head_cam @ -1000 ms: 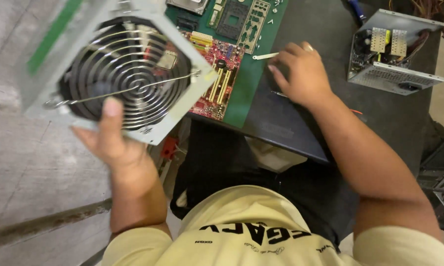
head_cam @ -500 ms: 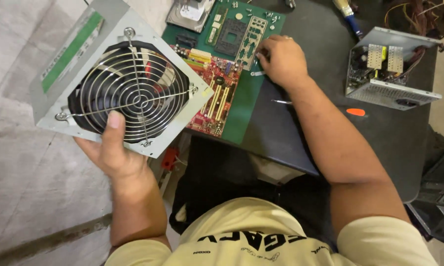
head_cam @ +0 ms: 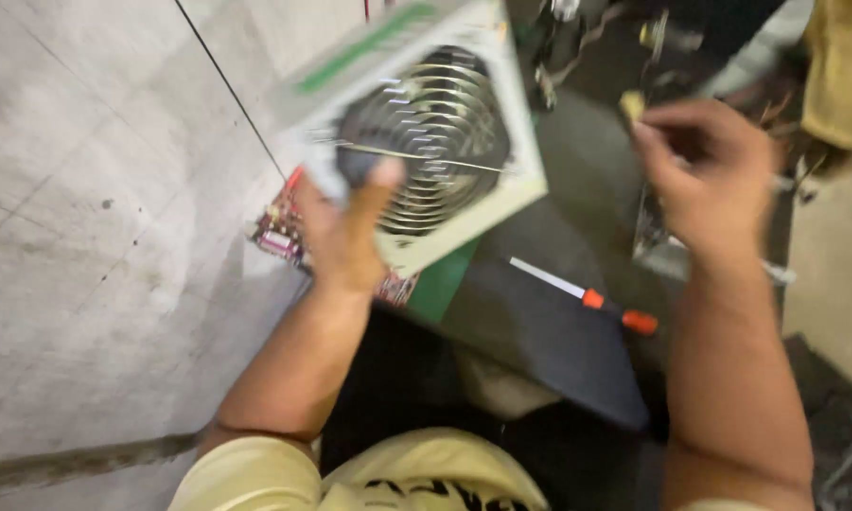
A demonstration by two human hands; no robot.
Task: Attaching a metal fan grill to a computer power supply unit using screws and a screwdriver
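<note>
Upper middle of frame: power supply [head_cam: 426,142], grey box with round wire fan grille facing the camera, green strip along its top edge, tilted, blurred.
Left hand [head_cam: 341,232]: centre left, clasped around the supply's lower left corner, thumb laid over the grille edge, fingers behind the case and out of sight.
Right hand [head_cam: 710,175]: upper right, fingers curled and pinched on a small pale item [head_cam: 631,102] at the fingertips; too blurred to say what.
Board [head_cam: 350,260]: red and green circuit board below the supply, mostly hidden by hand and case, lying at the left edge of the dark table [head_cam: 549,350].
Screwdriver [head_cam: 587,296]: lower centre right, white shaft and orange grip, flat on the table, apart from both hands.
Left of frame: grey tiled floor [head_cam: 95,237].
</note>
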